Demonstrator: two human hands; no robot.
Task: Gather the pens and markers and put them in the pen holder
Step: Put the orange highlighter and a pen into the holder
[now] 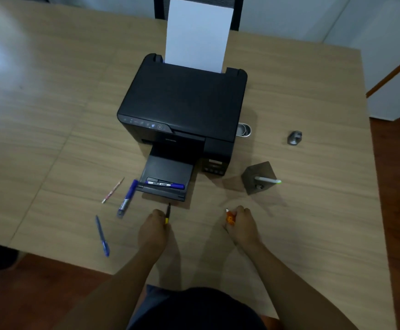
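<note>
Nearest, the left hand (153,228) pinched a yellow-and-black pen (167,214) pointing away, while the right hand (240,222) closed on what looked like an orange marker (230,217). Beyond the right hand, up and to its right, stood the pen holder (259,177) with a white pen (267,180) lying across its mouth, so that hand was nearer. Farther left lay a blue pen (102,236), a purple marker (128,197) and a pencil (113,190), another marker (165,184) resting crosswise on the printer tray (168,170).

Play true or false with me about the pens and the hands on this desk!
1. A purple marker lies on the printer's tray. True.
2. The pen holder is empty. False: a white pen with a green tip sticks out of it.
3. The left hand holds nothing. False: it grips a yellow and black pen.
4. The right hand holds something orange. True.
5. A blue pen lies on the desk. True.
</note>
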